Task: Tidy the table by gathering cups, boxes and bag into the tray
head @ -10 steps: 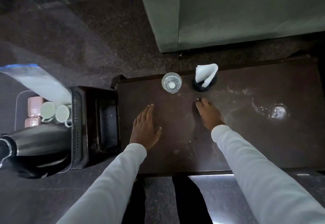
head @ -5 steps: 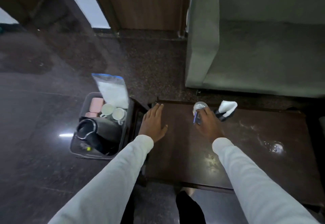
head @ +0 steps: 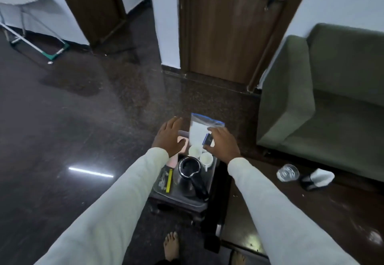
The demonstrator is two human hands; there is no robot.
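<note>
Clear plastic forms the tray [head: 188, 201], which sits on a small dark stand [head: 182, 209] just beside the left end of the dark wooden table [head: 311, 219]. At the tray's far edge a zip bag [head: 200, 128] of white contents with a blue seal stands upright. Pink boxes [head: 182, 142] lie at the far left corner, partly hidden under the left hand [head: 169, 138], which hovers over them with fingers spread wide and straight, holding nothing. Two white cups [head: 200, 154] lie side by side near the tray's right edge, their mouths facing the camera. A black kettle [head: 192, 173] fills the middle of the tray, its handle pointing to the near right corner. A yellow strip [head: 169, 181] lies along the left edge.

The right hand [head: 223, 145] is over the tray's far right corner, just in front of the bag, and pinches a small dark blue box [head: 208, 140] between thumb and fingers.

On the table, near its far edge, a clear glass [head: 287, 172] lies well apart from the tray; just right of it is a black holder [head: 309, 182] with a white napkin [head: 322, 178]. A green sofa [head: 332, 102] stands beyond the table. Bare feet [head: 171, 246] show on the dark polished floor [head: 72, 129].
</note>
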